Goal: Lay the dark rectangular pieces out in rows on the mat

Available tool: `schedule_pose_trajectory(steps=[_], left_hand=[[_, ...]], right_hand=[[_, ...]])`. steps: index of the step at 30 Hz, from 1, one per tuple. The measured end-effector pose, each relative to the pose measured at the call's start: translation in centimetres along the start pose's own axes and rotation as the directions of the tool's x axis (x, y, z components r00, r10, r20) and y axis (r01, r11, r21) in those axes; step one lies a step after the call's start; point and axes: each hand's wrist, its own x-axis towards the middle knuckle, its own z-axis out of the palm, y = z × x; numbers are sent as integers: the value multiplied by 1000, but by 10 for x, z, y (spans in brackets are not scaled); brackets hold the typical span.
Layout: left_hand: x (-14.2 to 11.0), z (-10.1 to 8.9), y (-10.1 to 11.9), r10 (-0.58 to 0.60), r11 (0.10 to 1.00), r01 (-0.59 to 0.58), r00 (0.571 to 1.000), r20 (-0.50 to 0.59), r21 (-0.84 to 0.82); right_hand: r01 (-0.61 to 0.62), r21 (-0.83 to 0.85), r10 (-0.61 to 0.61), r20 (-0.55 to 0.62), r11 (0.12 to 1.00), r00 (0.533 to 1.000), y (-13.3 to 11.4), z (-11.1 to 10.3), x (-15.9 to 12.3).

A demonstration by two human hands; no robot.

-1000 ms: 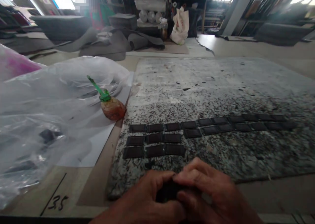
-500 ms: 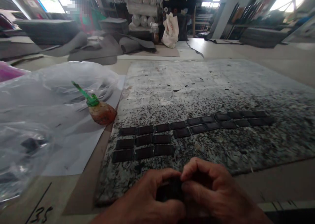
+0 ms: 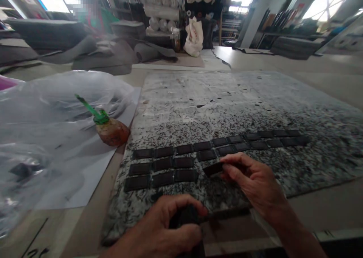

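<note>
My right hand (image 3: 252, 180) pinches one dark rectangular piece (image 3: 213, 169) just above the speckled slab (image 3: 227, 99), to the right of the third row of laid pieces. My left hand (image 3: 164, 229) is curled round a dark stack of pieces (image 3: 185, 217) at the slab's near edge. Several dark rectangular pieces (image 3: 161, 165) lie flat in three rows on the slab; the upper two rows run far to the right (image 3: 269, 137).
A squat orange-brown bottle with a green nozzle (image 3: 109, 129) lies on white paper (image 3: 85, 174) left of the slab. Clear plastic bags (image 3: 42, 137) cover the table's left side. Far back are grey rolled material (image 3: 113, 53), a white bag (image 3: 194, 36) and a person in green (image 3: 93, 17).
My two hands were joined over the dark stack. The right hand has come away forward with one piece, while the left stays on the stack. The view has shifted right.
</note>
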Motion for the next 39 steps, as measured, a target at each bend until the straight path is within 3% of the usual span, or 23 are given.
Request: schedule_pose_trajectory(steps=[3,6,10,15,25,29,34,39], left_hand=[[2,-3,0,-2,1000,2,998,69,-6],[4,-3,0,-1,1000,3,997,79,-16],[5,-2,-1,29,998,-25,995,95,-49],[5,0,-3,-19,996,23,999,45,-90],[5,-5,-4,-16,994,25,996,90,-107],[9,-7,-4,25,998,-16,988,155,-57],[11,-3,-7,29,998,-26,998,60,-50],[11,-4,-6,24,997,-14,992,120,-82]], right_hand=[[237,-214,-223,86,948,971,1,-5,1],[354,-278,-309,193,893,931,0,-10,0],[324,-267,-275,205,908,939,-3,-10,-1],[301,-232,-252,220,925,943,-3,-9,7],[290,-117,-256,247,950,935,2,-6,17],[384,-247,-318,267,890,910,2,-2,18],[461,-396,-359,308,794,881,3,-1,16],[517,-547,-383,347,659,856,0,0,17]])
